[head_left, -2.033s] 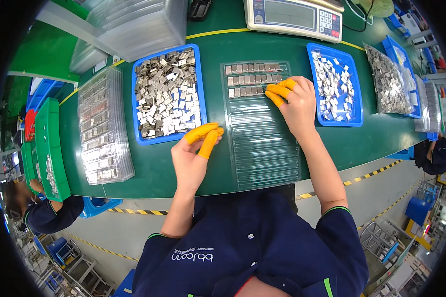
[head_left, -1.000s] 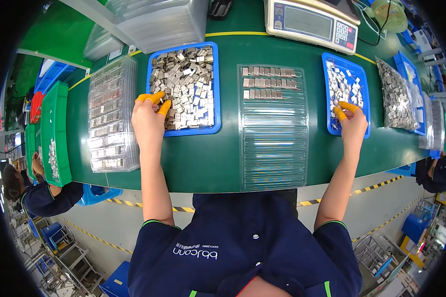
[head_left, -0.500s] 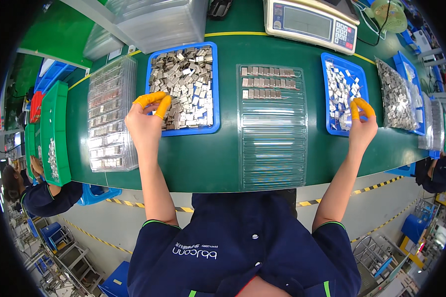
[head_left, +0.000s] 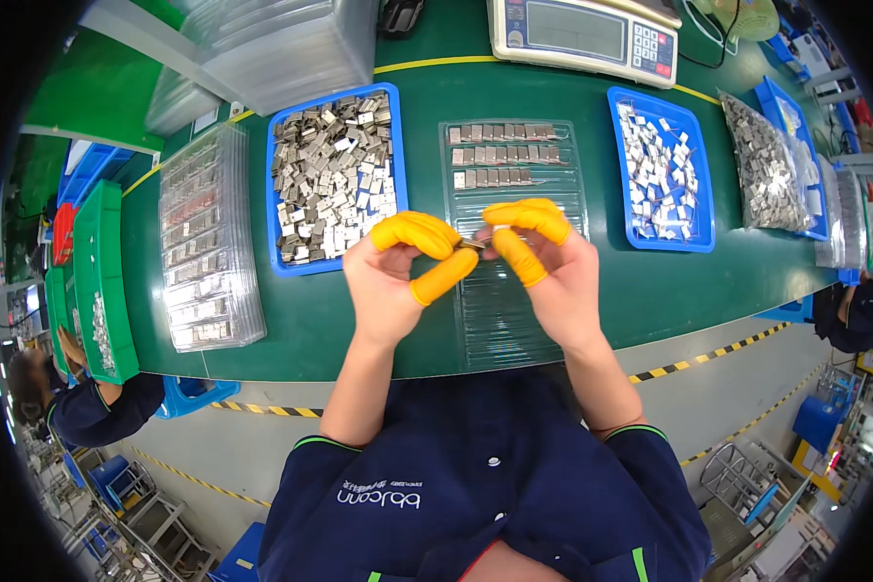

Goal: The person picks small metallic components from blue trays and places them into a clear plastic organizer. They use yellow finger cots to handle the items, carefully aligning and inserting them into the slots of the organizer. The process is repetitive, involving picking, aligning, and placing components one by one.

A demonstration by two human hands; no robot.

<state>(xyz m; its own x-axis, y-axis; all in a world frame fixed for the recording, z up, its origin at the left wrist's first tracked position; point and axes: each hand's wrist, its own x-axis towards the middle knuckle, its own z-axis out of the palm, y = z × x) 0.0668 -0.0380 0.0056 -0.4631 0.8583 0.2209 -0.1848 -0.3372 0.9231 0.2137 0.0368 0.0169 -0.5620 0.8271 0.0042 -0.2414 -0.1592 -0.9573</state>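
My left hand (head_left: 390,274) and my right hand (head_left: 560,272), yellow covers on several fingers, meet over the clear ribbed tray (head_left: 519,335). Pinched in my left fingertips is a small metal housing (head_left: 471,243). My right fingers are closed at its other end on a small white connector (head_left: 500,229), mostly hidden. Rows of metal pieces (head_left: 500,155) lie in the tray's far slots. Left of the tray stands a blue bin (head_left: 402,145) full of metal housings. A second blue bin (head_left: 705,184), to the right, holds small white connectors with thin wires.
A stack of filled clear trays (head_left: 209,247) stands at the left. Behind are stacked clear plastic trays (head_left: 291,48) and a white scale (head_left: 640,68). A bag of metal parts (head_left: 768,175) lies far right. Co-workers sit at both sides; one sleeve (head_left: 121,407) shows left.
Both hands have left the two blue bins and come together over the middle tray. The metal housing and the small white connector are now brought close between the fingertips.
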